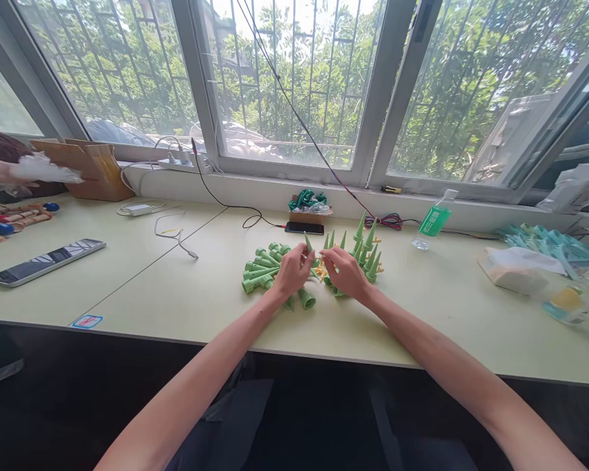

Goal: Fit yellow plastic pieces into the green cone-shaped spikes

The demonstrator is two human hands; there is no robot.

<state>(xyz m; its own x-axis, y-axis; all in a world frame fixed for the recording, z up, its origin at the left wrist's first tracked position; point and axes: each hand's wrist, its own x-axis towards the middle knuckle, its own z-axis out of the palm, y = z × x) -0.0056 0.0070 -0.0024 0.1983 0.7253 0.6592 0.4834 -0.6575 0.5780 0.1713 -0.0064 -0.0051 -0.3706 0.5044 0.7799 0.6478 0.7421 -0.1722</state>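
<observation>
My left hand [293, 269] is closed round a green plastic watering spike [308, 243], its pointed tip upward. Close to its right, my right hand [346, 269] has thumb and fingers pinched together; what they hold, if anything, is too small to make out. Left of my hands lies a pile of hollow green spikes [260, 265], and one [307, 299] shows its round opening toward me. To the right, several more green spikes [372, 261] stand point up. Small yellow pieces [322, 269] lie between the hands, partly hidden by them.
Behind the spikes are a black phone [304, 227] and a small box [310, 214] with green items. A bottle [432, 221] and tissue pack [515, 268] stand right. A tablet [46, 261], white cable [177, 242] and cardboard box [93, 170] lie left. The table edge [324, 356] runs in front.
</observation>
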